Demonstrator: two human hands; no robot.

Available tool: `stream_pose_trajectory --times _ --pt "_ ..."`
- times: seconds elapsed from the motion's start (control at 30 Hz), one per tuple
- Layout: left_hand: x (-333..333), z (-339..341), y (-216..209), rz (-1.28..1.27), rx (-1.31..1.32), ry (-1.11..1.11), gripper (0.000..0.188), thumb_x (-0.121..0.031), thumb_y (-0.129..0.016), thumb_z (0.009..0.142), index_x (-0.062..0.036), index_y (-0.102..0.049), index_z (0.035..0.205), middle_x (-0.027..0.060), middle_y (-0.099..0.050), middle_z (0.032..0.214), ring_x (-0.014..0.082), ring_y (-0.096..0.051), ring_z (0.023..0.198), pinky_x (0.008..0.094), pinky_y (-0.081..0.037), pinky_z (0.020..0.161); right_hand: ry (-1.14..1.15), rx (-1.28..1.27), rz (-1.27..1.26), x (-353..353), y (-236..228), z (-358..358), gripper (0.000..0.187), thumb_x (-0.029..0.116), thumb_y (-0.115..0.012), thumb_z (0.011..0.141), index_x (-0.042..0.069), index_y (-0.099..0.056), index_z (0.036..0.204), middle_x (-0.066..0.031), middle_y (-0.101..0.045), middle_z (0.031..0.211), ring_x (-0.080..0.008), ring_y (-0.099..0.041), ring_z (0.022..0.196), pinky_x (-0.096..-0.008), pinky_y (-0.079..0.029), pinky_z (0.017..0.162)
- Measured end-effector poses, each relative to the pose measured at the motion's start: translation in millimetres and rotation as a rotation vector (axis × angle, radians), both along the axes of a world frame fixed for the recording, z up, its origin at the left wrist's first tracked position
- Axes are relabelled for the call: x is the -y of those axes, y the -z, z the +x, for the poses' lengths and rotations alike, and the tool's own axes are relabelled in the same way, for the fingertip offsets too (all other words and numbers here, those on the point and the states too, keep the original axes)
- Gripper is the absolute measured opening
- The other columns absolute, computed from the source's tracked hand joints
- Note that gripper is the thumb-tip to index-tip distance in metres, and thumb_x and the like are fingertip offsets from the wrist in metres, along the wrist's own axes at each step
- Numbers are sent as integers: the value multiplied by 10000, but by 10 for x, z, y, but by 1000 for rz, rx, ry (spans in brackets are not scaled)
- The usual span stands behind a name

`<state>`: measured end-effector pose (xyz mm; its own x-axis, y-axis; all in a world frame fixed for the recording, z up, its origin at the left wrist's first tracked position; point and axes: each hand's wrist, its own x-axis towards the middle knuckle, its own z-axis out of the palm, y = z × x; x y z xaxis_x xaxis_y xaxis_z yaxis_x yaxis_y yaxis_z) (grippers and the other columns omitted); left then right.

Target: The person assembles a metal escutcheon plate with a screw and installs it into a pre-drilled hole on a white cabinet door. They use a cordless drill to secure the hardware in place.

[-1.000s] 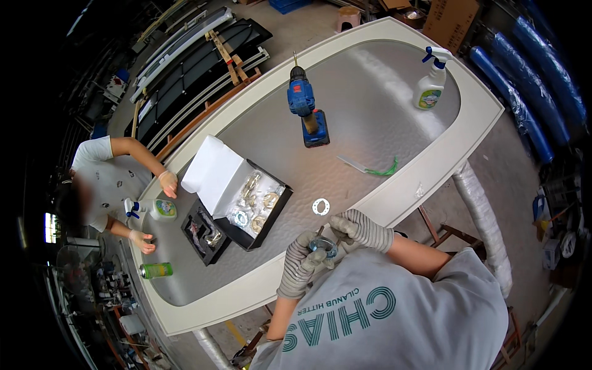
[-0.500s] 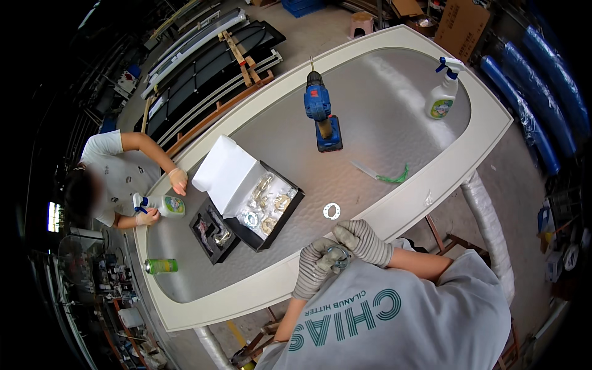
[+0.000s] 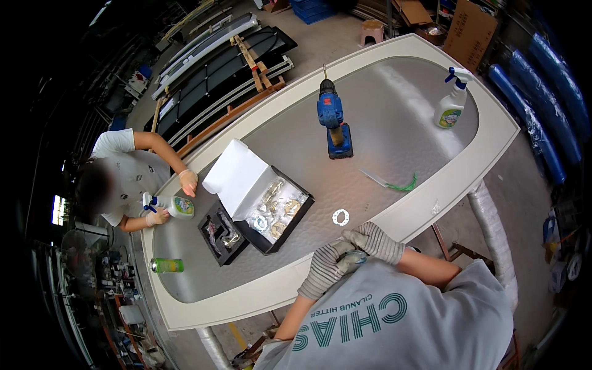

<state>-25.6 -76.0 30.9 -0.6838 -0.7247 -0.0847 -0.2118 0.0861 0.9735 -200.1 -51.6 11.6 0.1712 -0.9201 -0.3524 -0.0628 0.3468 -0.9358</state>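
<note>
Close to my body, at the near edge of the panel, my two hands in striped grey work gloves meet. My left hand (image 3: 325, 266) is closed around a small round metal piece (image 3: 352, 260) with a bluish tint; its exact kind I cannot make out. My right hand (image 3: 372, 240) has its fingers pressed together at the top of the same piece. Just beyond them a flat white ring plate (image 3: 340, 217) with holes lies on the textured glass. Left of it stands an open black box (image 3: 304, 212) with a white lid, holding bagged gold-coloured hardware.
A cream-framed glass panel (image 3: 290, 301) carries a blue cordless drill (image 3: 332, 117), a spray bottle (image 3: 450, 108), a green-tied clear strip (image 3: 394, 184), a black foam tray (image 3: 221, 237) and a green can (image 3: 166, 265). Across at left, a gloved person (image 3: 132, 166) holds another spray bottle (image 3: 179, 206).
The whole view has shifted slightly, so the panel and its things sit further right and lower. In my hands the round piece has turned and shows less of its ring face.
</note>
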Motion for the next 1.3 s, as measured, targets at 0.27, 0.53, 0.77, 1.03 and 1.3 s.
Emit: stream_pose_trajectory --times 0.27,0.53,0.77,1.03,1.3 --pt "-10 -33 332 483 -171 -158 478 -182 -684 818 -19 -479 1218 80 -595 1014 104 -558 825 232 -470 673 -46 -447 -308 64 -184 -85 386 406 -548 895 39 -648 829 -136 -631 714 -277 -617 664 -364 -479 636" --pt "-85 -29 359 795 -694 -288 468 -204 -619 843 -56 -491 1268 68 -610 1096 155 -587 943 302 -480 826 -113 -534 -565 64 -389 -101 261 310 -579 857 65 -657 811 -129 -643 734 -298 -630 682 -374 -496 629" --pt "-66 -48 406 913 -798 -423 299 -197 -613 872 -36 -571 1121 33 -604 853 123 -564 802 265 -459 750 -171 -394 -627 48 -250 -37 294 276 -571 873 30 -635 724 -130 -584 596 -277 -601 553 -361 -474 538" --pt "66 -13 -61 281 -520 -675 278 -219 -599 899 -16 -559 1084 2 -520 716 77 -479 660 208 -393 620 -123 -47 -248 -52 -259 188 372 329 -493 945 8 -602 792 -35 -555 689 -115 -538 669 -276 -461 674" --pt "198 28 -178 204 -712 -679 435 -160 -602 876 30 -450 1237 7 -529 786 80 -478 722 221 -411 697 -178 -137 -179 84 -465 185 236 208 -545 895 0 -641 837 -18 -504 598 -54 -428 571 -243 -393 531"
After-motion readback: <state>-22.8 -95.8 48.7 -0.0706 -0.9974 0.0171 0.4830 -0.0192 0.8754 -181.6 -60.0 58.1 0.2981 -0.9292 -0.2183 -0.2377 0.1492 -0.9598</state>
